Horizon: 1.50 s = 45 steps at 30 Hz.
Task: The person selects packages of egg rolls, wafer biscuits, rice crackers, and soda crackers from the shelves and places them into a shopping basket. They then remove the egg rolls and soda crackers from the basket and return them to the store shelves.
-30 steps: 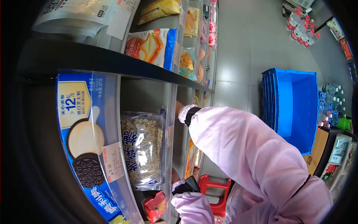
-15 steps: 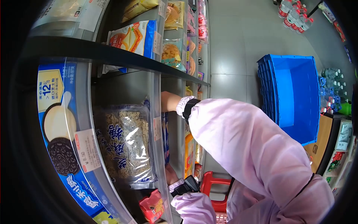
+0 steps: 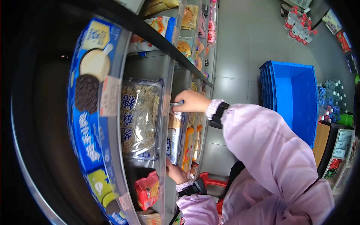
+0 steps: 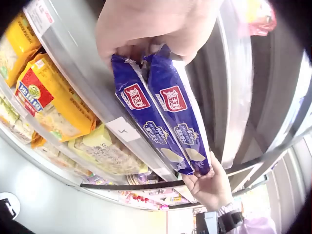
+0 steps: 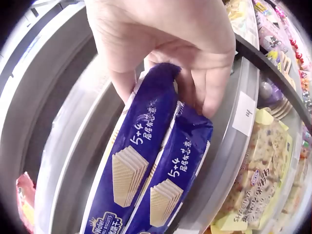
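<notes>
Two blue packs of wafer biscuits (image 4: 181, 117) lie side by side, held between both hands over the shelf. My left hand (image 3: 175, 173) grips their crimped ends at one end, fingers curled round them in the left wrist view. At the opposite end my right hand (image 3: 192, 101) pinches the packs, thumb on one side and fingers on the other (image 5: 163, 34). In the head view a pack's printed face (image 3: 174, 137) shows between the hands, just beyond a clear shelf edge. A bag of sesame candy (image 3: 140, 120) lies on the neighbouring shelf.
A blue-boxed Oreo pack (image 3: 88, 112) and a red packet (image 3: 147, 190) sit on nearby shelves. Orange bags (image 4: 56, 97) fill an adjacent row. On the floor stand a blue crate (image 3: 296, 101), bottled drinks (image 3: 300, 28) and a red basket (image 3: 213, 180).
Both hands have come out from behind the shelf edge, bringing the wafer packs more into sight. The head view has shifted, and the right hand has moved right.
</notes>
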Tool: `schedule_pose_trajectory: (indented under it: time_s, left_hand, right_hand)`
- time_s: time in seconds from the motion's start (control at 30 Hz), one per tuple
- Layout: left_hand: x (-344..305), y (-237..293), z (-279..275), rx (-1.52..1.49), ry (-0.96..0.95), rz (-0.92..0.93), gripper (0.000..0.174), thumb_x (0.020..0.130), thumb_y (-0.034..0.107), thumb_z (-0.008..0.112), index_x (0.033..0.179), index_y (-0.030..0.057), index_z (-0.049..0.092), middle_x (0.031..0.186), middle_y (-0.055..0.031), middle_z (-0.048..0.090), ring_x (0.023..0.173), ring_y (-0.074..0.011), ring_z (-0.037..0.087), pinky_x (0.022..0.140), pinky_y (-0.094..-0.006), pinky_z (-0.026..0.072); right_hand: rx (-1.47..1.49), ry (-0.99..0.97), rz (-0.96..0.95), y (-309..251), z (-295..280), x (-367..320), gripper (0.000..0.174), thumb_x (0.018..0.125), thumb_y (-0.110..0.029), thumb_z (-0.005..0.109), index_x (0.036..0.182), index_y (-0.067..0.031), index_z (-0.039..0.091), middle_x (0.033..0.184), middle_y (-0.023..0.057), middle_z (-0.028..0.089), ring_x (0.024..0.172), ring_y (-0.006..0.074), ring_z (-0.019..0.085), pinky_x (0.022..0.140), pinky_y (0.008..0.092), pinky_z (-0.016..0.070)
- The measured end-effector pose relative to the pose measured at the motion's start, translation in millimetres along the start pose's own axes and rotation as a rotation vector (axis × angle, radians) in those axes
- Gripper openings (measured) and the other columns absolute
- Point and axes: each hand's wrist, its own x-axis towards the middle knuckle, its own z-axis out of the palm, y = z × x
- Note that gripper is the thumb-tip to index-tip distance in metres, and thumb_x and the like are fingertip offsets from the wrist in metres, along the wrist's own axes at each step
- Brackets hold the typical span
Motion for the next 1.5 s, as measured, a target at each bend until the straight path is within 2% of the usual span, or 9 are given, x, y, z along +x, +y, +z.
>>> schedule_pose_trajectory:
  time_s: [0.1, 0.33, 0.37, 0.47, 0.77, 0.97, 1.1, 1.23, 1.5]
  left_hand:
    - [-25, -2, -22, 0.003, -0.051, -0.065, 0.024, 0.089, 0.019, 0.048, 0.097, -0.0031, 0.053, 0.09, -0.008, 0.057, 0.078, -0.0151, 0.054, 0.072, -0.0283, 0.0429]
    - [-123, 15, -73, 0.026, -0.161, -0.093, 0.025, 0.09, 0.019, 0.047, 0.099, -0.0031, 0.055, 0.089, -0.0048, 0.06, 0.075, -0.0083, 0.053, 0.069, -0.023, 0.0419]
    - [-134, 4, -98, 0.077, -0.212, -0.122, 0.025, 0.09, 0.018, 0.048, 0.1, -0.004, 0.055, 0.089, -0.0045, 0.06, 0.076, -0.0077, 0.053, 0.07, -0.0218, 0.0415]
    - [-191, 34, -123, -0.014, -0.211, -0.152, 0.02, 0.087, 0.014, 0.053, 0.099, -0.0025, 0.057, 0.084, -0.0004, 0.06, 0.07, -0.0035, 0.051, 0.062, -0.0175, 0.0397]
    - [-295, 106, -248, 0.0, -0.399, -0.149, 0.026, 0.086, 0.015, 0.055, 0.101, -0.0057, 0.054, 0.084, -0.0035, 0.06, 0.075, -0.0052, 0.053, 0.063, -0.0196, 0.043]
    - [-334, 92, -312, -0.019, -0.297, 0.001, 0.037, 0.085, 0.024, 0.056, 0.106, -0.0065, 0.052, 0.088, -0.0097, 0.062, 0.08, -0.0122, 0.057, 0.07, -0.0253, 0.0455]
    - [-369, 125, -347, -0.011, -0.233, -0.006, 0.037, 0.085, 0.023, 0.057, 0.107, -0.0061, 0.051, 0.091, -0.0102, 0.061, 0.082, -0.0119, 0.057, 0.072, -0.0245, 0.0452]
    - [-400, 111, -370, -0.1, -0.242, -0.008, 0.036, 0.085, 0.018, 0.057, 0.109, -0.0068, 0.05, 0.094, -0.008, 0.06, 0.085, -0.0097, 0.056, 0.074, -0.0228, 0.0451]
    - [-499, 100, -408, -0.126, -0.163, -0.01, 0.028, 0.085, 0.012, 0.056, 0.105, -0.0065, 0.052, 0.095, -0.0064, 0.059, 0.087, -0.0097, 0.056, 0.076, -0.0227, 0.0458]
  right_hand:
    - [0.093, -0.01, -0.017, -15, -8, -49, 0.034, 0.075, -0.029, 0.063, 0.095, -0.0008, 0.063, 0.085, 0.0141, 0.064, 0.077, 0.0237, 0.062, 0.071, 0.0297, 0.0465]
    - [0.152, 0.067, 0.126, -48, -8, -192, 0.032, 0.076, -0.027, 0.063, 0.094, -0.0006, 0.062, 0.081, 0.0137, 0.064, 0.071, 0.0177, 0.059, 0.068, 0.029, 0.0443]
    - [0.141, 0.023, 0.264, -75, -13, -217, 0.032, 0.076, -0.026, 0.063, 0.093, 0.0009, 0.062, 0.08, 0.0137, 0.064, 0.072, 0.0165, 0.059, 0.069, 0.0291, 0.0441]
    - [0.11, 0.086, 0.181, -87, 3, -290, 0.025, 0.078, -0.017, 0.062, 0.091, 0.0037, 0.061, 0.076, 0.011, 0.065, 0.071, 0.0087, 0.056, 0.066, 0.0252, 0.0444]
    - [0.311, 0.114, 0.367, -198, 57, -456, 0.021, 0.083, -0.011, 0.055, 0.095, 0.0047, 0.06, 0.077, -0.0028, 0.055, 0.066, 0.0044, 0.042, 0.056, 0.0196, 0.0342]
    - [0.352, -0.056, 0.336, -241, 89, -498, 0.026, 0.086, -0.017, 0.053, 0.104, 0.0007, 0.055, 0.09, 0.0026, 0.059, 0.074, 0.0078, 0.054, 0.061, 0.0194, 0.0415]
    - [0.23, -0.058, 0.291, -254, 98, -515, 0.022, 0.085, -0.018, 0.055, 0.093, 0.0015, 0.061, 0.068, -0.005, 0.051, 0.054, 0.0022, 0.033, 0.046, 0.0185, 0.0224]
    - [0.285, -0.16, 0.322, -276, 112, -542, 0.028, 0.085, -0.019, 0.054, 0.106, 0.0012, 0.055, 0.091, 0.0034, 0.06, 0.074, 0.0078, 0.055, 0.06, 0.0192, 0.0415]
    - [0.293, -0.162, 0.271, -271, 119, -631, 0.028, 0.083, -0.013, 0.056, 0.105, 0.0043, 0.055, 0.093, 0.0047, 0.06, 0.078, 0.0089, 0.055, 0.065, 0.02, 0.0425]
